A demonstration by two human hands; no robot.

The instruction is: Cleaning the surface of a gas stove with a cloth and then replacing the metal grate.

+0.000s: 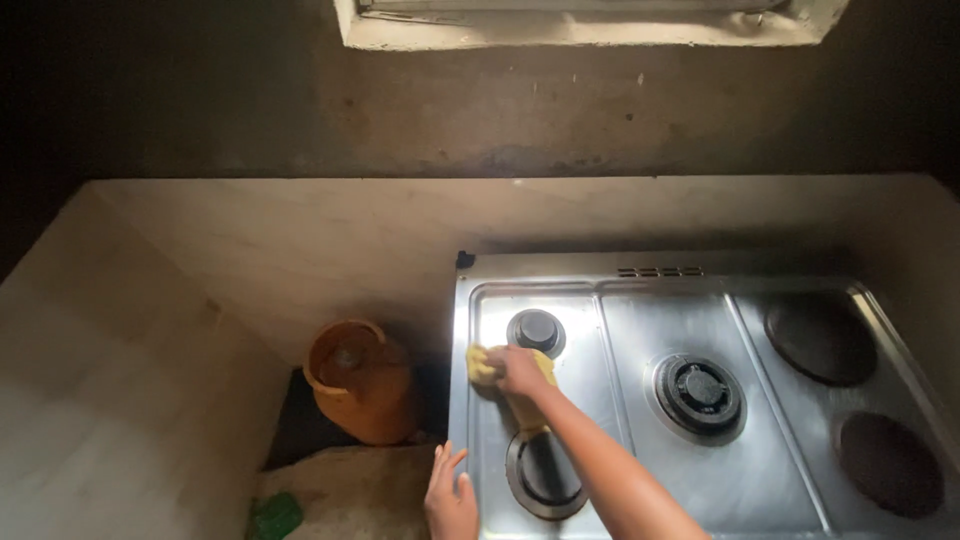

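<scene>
Right hand [520, 370] grip pressing yellow cloth [482, 362] on stove [640, 460] — left hand [450, 495] spread wide

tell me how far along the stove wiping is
Done: hard to judge; the steel around the middle burner shines, but that may be glare. In hand: the right hand presses a yellow cloth on the left panel by the rear burner; the left hand rests at the stove's front edge. Left: the two dark plates are untouched now.
</scene>
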